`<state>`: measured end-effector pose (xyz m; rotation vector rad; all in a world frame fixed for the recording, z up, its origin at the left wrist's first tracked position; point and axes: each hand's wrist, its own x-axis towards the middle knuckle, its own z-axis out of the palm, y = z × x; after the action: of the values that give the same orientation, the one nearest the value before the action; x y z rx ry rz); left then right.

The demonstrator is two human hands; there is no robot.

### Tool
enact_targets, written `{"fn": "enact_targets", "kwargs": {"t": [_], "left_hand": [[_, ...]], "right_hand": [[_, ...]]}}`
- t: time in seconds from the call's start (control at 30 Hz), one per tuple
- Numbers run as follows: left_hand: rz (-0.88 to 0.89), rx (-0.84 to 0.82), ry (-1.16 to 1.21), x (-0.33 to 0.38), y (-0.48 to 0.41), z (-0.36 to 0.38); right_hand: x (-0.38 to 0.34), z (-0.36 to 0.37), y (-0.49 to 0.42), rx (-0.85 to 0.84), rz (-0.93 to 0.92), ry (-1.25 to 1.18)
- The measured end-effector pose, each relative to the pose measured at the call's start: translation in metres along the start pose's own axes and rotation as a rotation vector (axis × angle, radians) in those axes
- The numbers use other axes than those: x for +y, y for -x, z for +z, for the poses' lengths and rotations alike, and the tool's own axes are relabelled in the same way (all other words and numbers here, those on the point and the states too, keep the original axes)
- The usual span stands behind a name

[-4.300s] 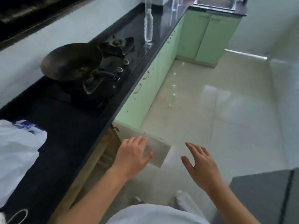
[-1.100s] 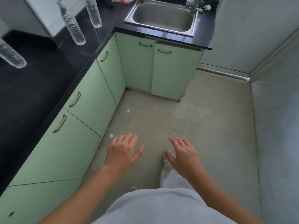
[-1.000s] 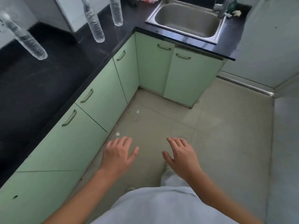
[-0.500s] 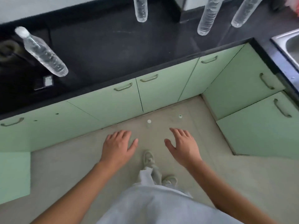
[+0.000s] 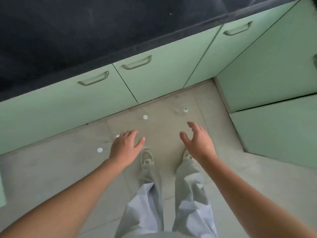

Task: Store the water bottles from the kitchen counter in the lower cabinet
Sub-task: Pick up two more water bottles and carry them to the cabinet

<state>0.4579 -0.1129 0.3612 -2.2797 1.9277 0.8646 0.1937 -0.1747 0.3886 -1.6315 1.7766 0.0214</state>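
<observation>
both empty hands [image 5: 126,148] spread above floor [image 5: 51,169], facing green cabinets [image 5: 163,78]

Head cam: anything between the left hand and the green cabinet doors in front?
Head view: just floor tile between the left hand and the shut cabinet doors, with one small white round mark on it.

i'm wearing loose, pale grey-lilac trousers [image 5: 147,200] that are creasing over pale, scuffed lace-up shoes [image 5: 147,158]. my left hand [image 5: 126,148] and right hand [image 5: 199,143] are going bare, and both forearms [image 5: 77,191] are showing uncovered too.
</observation>
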Motion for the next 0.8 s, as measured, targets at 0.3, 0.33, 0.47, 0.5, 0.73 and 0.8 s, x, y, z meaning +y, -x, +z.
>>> {"fn": "enact_targets", "kwargs": {"t": [0.3, 0.33, 0.47, 0.5, 0.73, 0.8], "left_hand": [[-0.415, 0.006, 0.298, -0.033, -0.067, 0.124], [-0.457, 0.018, 0.350, -0.035, -0.072, 0.137], [-0.548, 0.075, 0.500, -0.040, -0.094, 0.195], [-0.556, 0.082, 0.525, -0.042, -0.102, 0.214], [-0.660, 0.123, 0.673, -0.048, -0.156, 0.294], [-0.726, 0.180, 0.726, -0.052, -0.179, 0.314]], "right_hand": [[0.091, 0.074, -0.140, -0.063, 0.148, -0.164], [0.099, 0.083, -0.151, -0.058, 0.156, -0.178], [0.131, 0.121, -0.193, -0.067, 0.219, -0.241], [0.141, 0.136, -0.206, -0.072, 0.240, -0.249], [0.178, 0.210, -0.265, -0.054, 0.360, -0.313], [0.187, 0.231, -0.283, -0.023, 0.404, -0.345]]}}
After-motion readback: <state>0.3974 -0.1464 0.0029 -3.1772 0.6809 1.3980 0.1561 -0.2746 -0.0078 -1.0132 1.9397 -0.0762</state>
